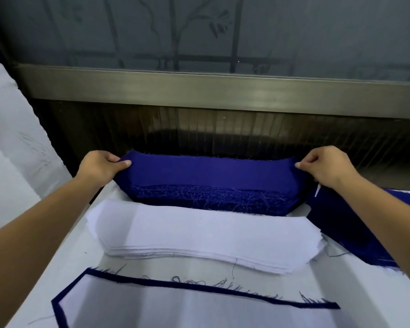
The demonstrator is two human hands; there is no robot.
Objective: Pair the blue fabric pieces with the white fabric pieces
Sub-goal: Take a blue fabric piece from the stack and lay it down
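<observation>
A thick stack of blue fabric pieces (pixel 211 197) with frayed edges lies at the far side of the white table. The top blue piece (pixel 211 169) is pinched at both ends: my left hand (pixel 100 166) grips its left tip, my right hand (pixel 327 165) its right tip. In front of it sits a stack of white fabric pieces (pixel 199 235). Nearest to me lies a finished pair (pixel 175 308), a white piece on a blue one whose edge shows as a dark border.
More blue fabric (pixel 355 233) lies at the right under my right forearm. The white table (pixel 64 268) ends at a dark ribbed wall panel (pixel 223 131) below a metal window sill (pixel 199 88). White cloth (pixel 7 138) hangs at the left.
</observation>
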